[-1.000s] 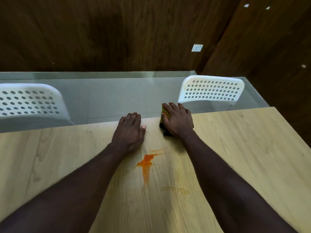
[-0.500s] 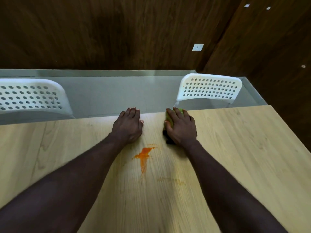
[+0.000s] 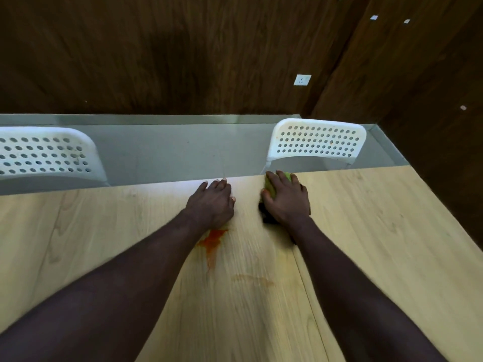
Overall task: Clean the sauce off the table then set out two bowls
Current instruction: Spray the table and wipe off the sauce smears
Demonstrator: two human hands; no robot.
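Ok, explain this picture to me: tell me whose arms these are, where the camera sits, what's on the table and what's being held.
There is no machine here: these are a person's two bare arms, filmed by a camera worn on the head, looking forward and down. The left hand lies flat on the wooden table, holding nothing. The right hand holds a green sponge against the table near its far edge. An orange sauce smear lies by the left wrist, with a fainter streak nearer the camera. Two white chairs stand beyond the table. No bowls are in view.

text: none legible | wall socket [image 3: 302, 80] (white) | perhaps unmarked, too small
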